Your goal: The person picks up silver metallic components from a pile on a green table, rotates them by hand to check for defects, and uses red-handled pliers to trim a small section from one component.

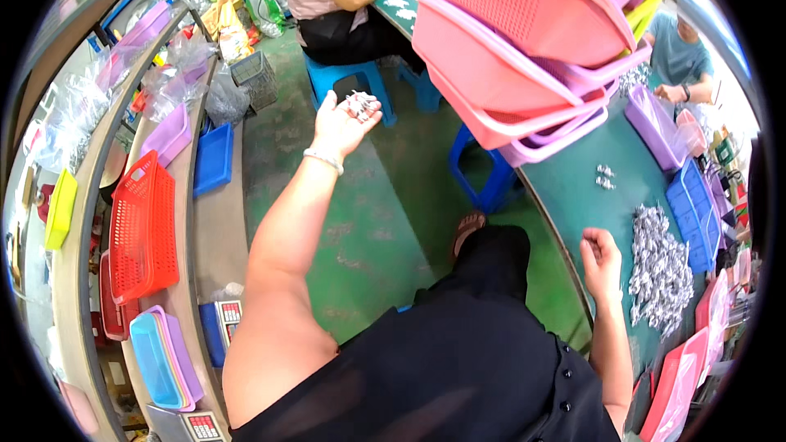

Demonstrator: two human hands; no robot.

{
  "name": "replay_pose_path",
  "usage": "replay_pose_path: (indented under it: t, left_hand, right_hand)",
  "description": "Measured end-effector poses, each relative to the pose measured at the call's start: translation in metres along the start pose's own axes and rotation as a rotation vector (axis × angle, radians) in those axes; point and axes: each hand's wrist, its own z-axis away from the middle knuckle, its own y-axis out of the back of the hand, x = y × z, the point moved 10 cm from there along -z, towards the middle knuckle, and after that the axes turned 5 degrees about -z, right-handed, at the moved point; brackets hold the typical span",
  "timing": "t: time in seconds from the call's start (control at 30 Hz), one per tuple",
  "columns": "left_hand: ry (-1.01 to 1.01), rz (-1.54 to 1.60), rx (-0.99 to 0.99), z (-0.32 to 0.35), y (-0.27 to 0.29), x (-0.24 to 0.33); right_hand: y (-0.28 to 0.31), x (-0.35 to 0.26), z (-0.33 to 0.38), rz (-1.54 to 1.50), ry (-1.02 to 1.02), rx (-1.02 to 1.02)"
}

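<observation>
My left hand is stretched out in front of me over the floor, palm up and cupped. A small heap of small white-and-grey pieces lies on its palm and fingers; their exact kind is too small to tell. Over the edge of the green table, my right hand hovers with loosely curled fingers, thumb apart, and nothing visible in it. Just right of it, a large pile of small silvery-grey pieces covers part of the table. A few similar pieces lie apart, farther up.
A tall stack of pink and purple baskets leans over the table. Blue stools stand beneath and ahead. Shelves on the left hold a red basket, trays and scales. Two people sit at tables.
</observation>
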Motion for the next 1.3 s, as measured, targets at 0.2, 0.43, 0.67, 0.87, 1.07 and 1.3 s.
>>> replay_pose_path:
  t: [0.2,0.43,0.67,0.87,1.07,1.3]
  left_hand:
    - [-0.115,0.149,0.107,-0.108,0.013,0.048]
    - [-0.179,0.087,0.149,-0.214,0.038,0.123]
    - [-0.148,-0.126,0.248,-0.249,0.006,0.104]
    - [-0.17,-0.153,0.259,-0.25,0.015,0.106]
    - [-0.185,-0.177,0.269,-0.236,0.027,0.114]
    - [-0.198,-0.203,0.274,-0.22,0.038,0.12]
  right_hand:
    - [0.02,-0.002,0.022,0.245,0.076,0.093]
    - [0.06,-0.007,0.033,0.492,0.148,0.146]
    - [0.144,0.032,0.013,0.902,-0.047,0.338]
    - [0.132,0.068,-0.071,1.165,-0.072,0.2]
    - [0.117,0.105,-0.102,1.297,-0.274,-0.113]
    - [0.117,0.099,-0.102,1.219,-0.131,-0.08]
